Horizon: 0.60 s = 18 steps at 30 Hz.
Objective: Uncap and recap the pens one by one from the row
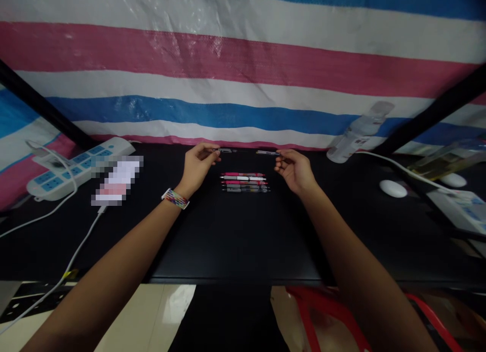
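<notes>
My left hand (201, 162) pinches the left end of a grey pen (227, 150) near the back of the black table. Opposite it, my right hand (292, 167) has thumb and finger closed on the right end of another pen (266, 152). A gap separates the two pens. Nearer to me, between the hands, several pens lie side by side in a row, among them a white pen (243, 178), red ones and a grey one (237, 190). Neither hand touches that row.
At the left lie a white power strip (81, 169) and a blurred-out phone-like object (118, 182) with a white cable. To the right are a clear bottle (355, 134), a white mouse-shaped object (393, 188) and a bottle with yellowish liquid (444, 162). Striped sheeting hangs behind.
</notes>
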### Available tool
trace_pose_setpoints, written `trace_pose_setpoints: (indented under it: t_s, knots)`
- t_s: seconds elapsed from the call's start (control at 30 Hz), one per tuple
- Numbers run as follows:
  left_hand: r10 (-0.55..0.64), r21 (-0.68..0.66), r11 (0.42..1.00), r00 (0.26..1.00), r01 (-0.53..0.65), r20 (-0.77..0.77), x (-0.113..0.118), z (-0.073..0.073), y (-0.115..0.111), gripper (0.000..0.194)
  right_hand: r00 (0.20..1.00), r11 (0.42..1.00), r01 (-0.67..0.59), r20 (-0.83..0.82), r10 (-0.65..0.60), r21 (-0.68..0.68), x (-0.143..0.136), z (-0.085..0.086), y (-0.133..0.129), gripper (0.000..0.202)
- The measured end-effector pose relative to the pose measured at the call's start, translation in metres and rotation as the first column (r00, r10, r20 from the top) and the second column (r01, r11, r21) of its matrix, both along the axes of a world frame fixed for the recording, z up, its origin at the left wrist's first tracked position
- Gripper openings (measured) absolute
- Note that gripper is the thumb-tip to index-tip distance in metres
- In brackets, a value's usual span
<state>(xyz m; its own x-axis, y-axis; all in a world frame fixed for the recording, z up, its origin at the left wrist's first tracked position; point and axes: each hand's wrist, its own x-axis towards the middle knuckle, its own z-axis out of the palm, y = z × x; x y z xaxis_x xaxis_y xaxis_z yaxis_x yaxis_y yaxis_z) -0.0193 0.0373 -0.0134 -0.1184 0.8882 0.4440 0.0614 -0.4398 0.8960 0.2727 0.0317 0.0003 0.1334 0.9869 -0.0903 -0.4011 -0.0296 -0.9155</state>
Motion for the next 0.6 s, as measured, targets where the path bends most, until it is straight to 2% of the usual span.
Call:
trace_pose_setpoints:
  t_s: [0.2, 0.37, 0.6]
  knots:
    - [-0.019, -0.034, 0.999, 1.0, 0.019, 0.005, 0.002, 0.004, -0.004, 0.019, 0.999, 0.999, -0.025, 0.028, 0.024, 0.029, 0.001, 0.0, -0.001, 0.012]
    - [-0.209, -0.112, 0.973, 0.976, 0.201, -0.065, 0.011, 0.011, -0.018, 0.026, 0.976, 0.973, -0.195, 0.124, 0.18, 0.123, -0.01, 0.001, -0.007, 0.019]
    - [-0.196, -0.14, 0.975, 0.968, 0.174, -0.158, 0.015, 0.01, -0.021, 0.041, 0.963, 0.962, -0.239, 0.158, 0.218, 0.132, -0.014, -0.001, -0.009, 0.016]
